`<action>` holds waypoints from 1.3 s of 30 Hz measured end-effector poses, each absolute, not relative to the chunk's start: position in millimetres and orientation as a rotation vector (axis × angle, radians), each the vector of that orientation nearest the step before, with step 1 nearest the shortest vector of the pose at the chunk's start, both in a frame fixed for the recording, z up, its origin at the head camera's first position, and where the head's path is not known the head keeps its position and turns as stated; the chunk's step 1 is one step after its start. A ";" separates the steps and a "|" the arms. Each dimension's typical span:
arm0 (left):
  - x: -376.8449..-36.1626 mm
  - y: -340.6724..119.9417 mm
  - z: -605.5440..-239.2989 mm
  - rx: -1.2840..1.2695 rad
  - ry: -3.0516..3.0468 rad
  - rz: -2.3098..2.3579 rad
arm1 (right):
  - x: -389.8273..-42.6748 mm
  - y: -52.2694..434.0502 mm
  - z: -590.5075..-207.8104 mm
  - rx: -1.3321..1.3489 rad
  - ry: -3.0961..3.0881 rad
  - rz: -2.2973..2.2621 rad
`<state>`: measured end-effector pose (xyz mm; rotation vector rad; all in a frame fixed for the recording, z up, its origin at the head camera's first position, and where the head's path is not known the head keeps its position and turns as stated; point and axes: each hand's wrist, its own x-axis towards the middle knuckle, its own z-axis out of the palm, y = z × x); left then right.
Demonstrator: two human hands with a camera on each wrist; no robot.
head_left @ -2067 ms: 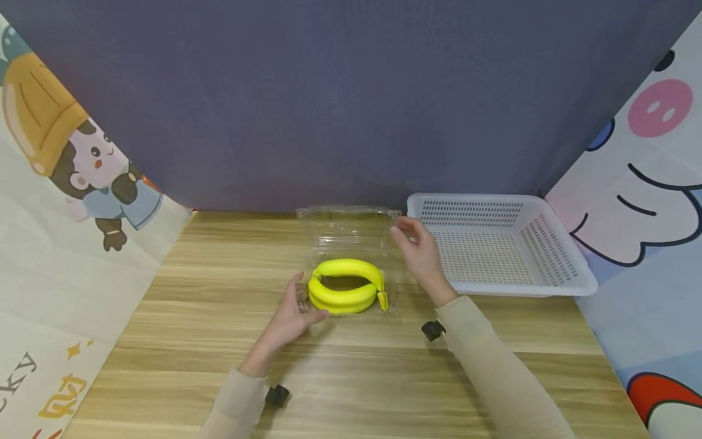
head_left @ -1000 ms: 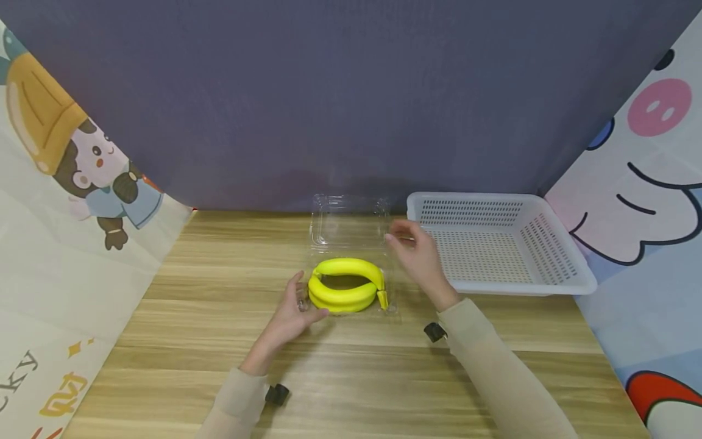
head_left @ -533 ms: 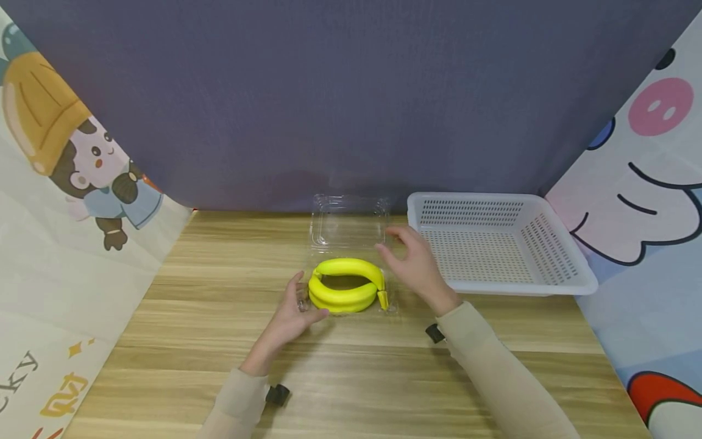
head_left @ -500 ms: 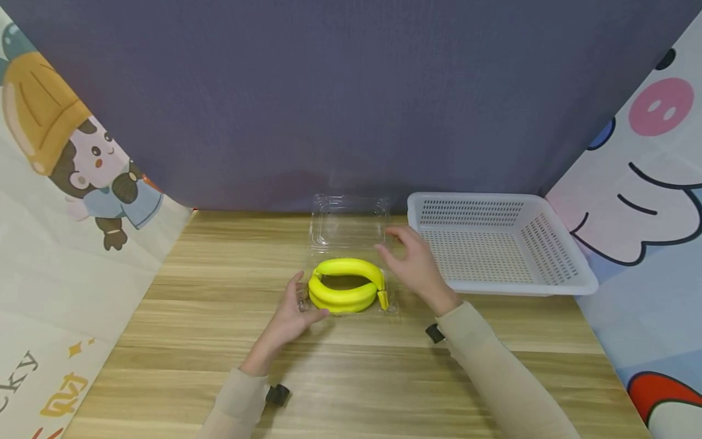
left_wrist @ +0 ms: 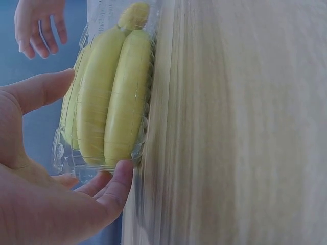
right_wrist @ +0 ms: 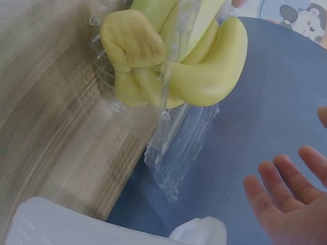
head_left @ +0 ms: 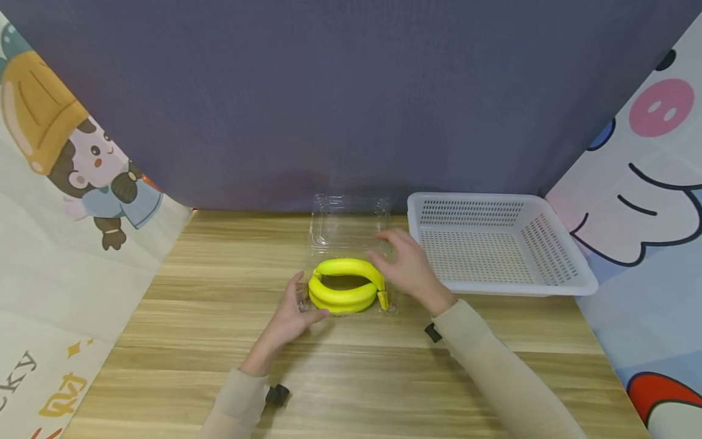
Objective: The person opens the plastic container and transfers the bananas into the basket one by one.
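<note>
Leftward since half a second ago, the right hand (head_left: 408,268) now hovers open just beside the banana bunch (head_left: 345,285), which lies in the open clear clamshell box (head_left: 348,227) mid-tabletop (head_left: 219,317). Left hand (head_left: 290,314), fingers straight, steadies the box's near-left corner. Likely reaching for the bananas; next, curl fingers around them.

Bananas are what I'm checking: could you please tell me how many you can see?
3, bunched in the open clear clamshell tray: two bananas side by side, a third partly hidden behind; more may be concealed.
</note>
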<state>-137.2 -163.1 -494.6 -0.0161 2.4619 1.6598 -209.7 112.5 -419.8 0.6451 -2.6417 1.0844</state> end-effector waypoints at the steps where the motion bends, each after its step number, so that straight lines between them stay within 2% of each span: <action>1: -137.2 -163.3 -494.6 -0.010 2.463 1.660 | -209.5 111.6 -419.0 0.647 -2.647 1.073; 17: -137.1 -162.7 -494.2 -0.015 2.460 1.666 | -211.1 101.6 -415.5 0.672 -2.723 0.948; 39: -137.8 -162.3 -495.8 -0.021 2.466 1.647 | -220.1 91.9 -431.9 0.692 -2.813 0.858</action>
